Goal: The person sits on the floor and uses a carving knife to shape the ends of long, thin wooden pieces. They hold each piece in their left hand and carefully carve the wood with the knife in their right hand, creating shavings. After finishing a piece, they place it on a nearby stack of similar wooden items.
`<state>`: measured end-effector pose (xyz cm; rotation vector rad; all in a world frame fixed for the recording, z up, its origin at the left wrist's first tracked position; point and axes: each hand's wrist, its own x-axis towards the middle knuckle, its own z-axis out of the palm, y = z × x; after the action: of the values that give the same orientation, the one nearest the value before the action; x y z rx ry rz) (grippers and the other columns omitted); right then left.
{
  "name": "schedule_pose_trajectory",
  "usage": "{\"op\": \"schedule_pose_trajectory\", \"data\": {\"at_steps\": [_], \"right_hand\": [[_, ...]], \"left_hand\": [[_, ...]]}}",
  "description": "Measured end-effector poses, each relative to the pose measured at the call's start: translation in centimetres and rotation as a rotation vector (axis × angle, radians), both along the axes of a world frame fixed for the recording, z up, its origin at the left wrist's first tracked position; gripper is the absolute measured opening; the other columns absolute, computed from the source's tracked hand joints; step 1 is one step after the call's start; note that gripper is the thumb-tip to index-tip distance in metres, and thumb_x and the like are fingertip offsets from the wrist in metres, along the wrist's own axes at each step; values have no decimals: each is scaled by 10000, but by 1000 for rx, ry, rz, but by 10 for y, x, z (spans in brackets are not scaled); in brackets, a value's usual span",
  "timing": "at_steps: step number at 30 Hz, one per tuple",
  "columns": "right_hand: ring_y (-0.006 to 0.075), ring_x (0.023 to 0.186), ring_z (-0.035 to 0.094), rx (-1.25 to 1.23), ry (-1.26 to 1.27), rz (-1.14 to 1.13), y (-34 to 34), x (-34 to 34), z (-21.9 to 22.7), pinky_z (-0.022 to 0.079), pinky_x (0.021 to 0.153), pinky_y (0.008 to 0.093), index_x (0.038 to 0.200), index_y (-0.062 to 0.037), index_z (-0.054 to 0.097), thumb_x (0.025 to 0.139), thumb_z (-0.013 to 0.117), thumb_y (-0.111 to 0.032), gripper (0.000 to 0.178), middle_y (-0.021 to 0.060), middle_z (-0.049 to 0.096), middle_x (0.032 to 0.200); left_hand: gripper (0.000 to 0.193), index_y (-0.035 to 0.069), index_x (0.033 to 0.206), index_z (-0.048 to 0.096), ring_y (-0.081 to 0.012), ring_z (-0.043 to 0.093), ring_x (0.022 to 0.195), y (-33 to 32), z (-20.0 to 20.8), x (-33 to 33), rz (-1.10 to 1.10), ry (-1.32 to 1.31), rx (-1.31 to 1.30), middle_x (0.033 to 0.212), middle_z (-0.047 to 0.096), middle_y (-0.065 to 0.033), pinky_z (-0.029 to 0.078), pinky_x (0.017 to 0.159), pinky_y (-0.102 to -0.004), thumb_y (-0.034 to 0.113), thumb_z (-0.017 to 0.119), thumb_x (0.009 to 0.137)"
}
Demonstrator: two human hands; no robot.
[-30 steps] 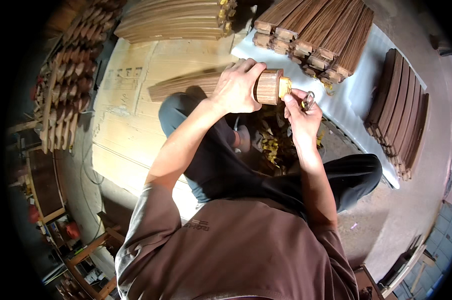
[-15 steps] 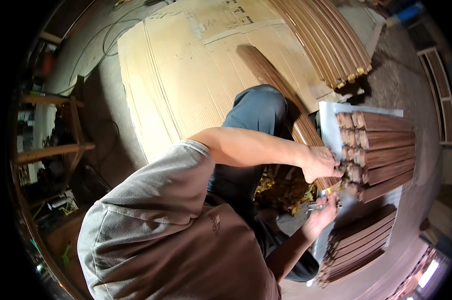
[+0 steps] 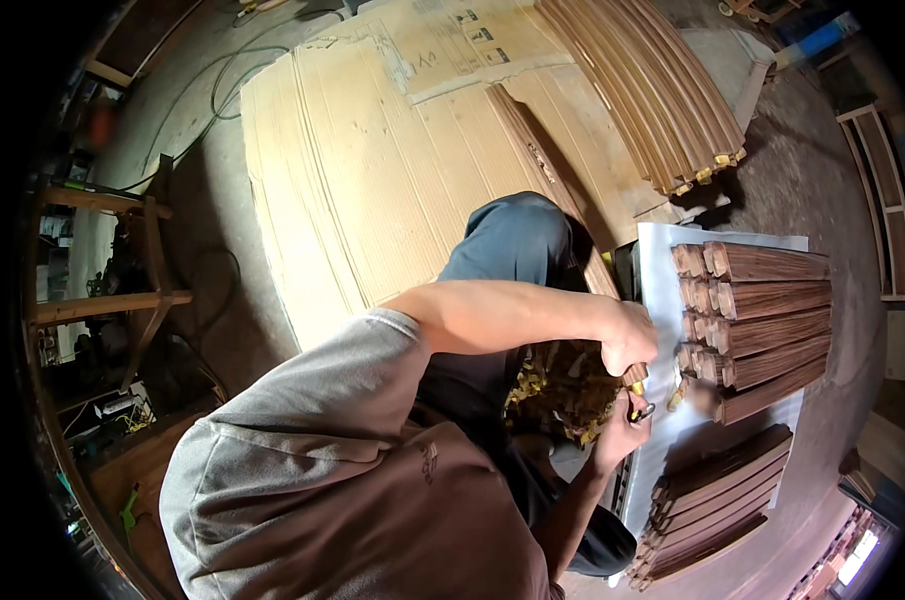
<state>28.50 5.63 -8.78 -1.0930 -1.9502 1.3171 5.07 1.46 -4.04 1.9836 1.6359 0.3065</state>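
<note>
A long brown wooden strip point(image 3: 548, 160) runs slantwise past my bent knee, its far end on the cardboard sheet. My left hand point(image 3: 630, 338) is wrapped round the strip close to its near end. Yellow material shows at that end, between my two hands. Just below, my right hand point(image 3: 621, 430) closes on a small metal tool point(image 3: 645, 412) with a shiny rounded part; its exact kind is hard to make out. Under my forearm lies a heap of yellow and brown scraps point(image 3: 568, 390).
On a white sheet point(image 3: 663, 270) at the right sit stacked wooden strips point(image 3: 773, 300) and a lower, darker stack point(image 3: 723, 495). More long strips point(image 3: 653, 90) lie at the far right of the cardboard point(image 3: 343, 170). A wooden frame point(image 3: 108, 305) stands at the left, near a cable on the floor.
The strip has turned so a narrower side shows. Both hands have shifted a little left, and the left has gone from fingers extended over the strip to a closed grip.
</note>
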Motion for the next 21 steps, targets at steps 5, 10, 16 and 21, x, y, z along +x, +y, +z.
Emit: {"op": "schedule_pose_trajectory", "data": {"at_steps": [5, 10, 16, 21], "right_hand": [[168, 784, 576, 139, 43, -31, -6, -3, 11, 494, 730, 294, 985, 93, 661, 902, 730, 3, 141, 91, 657, 909], [158, 783, 571, 254, 17, 95, 4, 10, 6, 490, 723, 293, 1032, 70, 671, 920, 712, -13, 145, 89, 660, 916], [172, 726, 574, 303, -18, 39, -6, -6, 25, 499, 670, 310, 994, 44, 694, 920, 720, -44, 118, 85, 658, 877], [120, 659, 595, 171, -20, 162, 9, 3, 27, 484, 603, 273, 1035, 40, 718, 929, 698, -26, 127, 64, 677, 812]], "left_hand": [[268, 88, 902, 759, -358, 691, 881, -1, 5, -2, -12, -10, -22, 885, 738, -148, 538, 765, -447, 196, 662, 675], [279, 83, 913, 739, -371, 690, 900, -1, 7, -2, -25, -5, -62, 877, 730, -154, 545, 787, -460, 197, 668, 668], [259, 147, 893, 730, -368, 695, 819, -2, 19, -8, -47, -33, -60, 838, 721, -133, 559, 683, -486, 250, 702, 657], [227, 104, 897, 717, -401, 675, 839, -8, 34, -14, 0, -111, -28, 803, 700, -165, 515, 705, -488, 190, 691, 688]]}}
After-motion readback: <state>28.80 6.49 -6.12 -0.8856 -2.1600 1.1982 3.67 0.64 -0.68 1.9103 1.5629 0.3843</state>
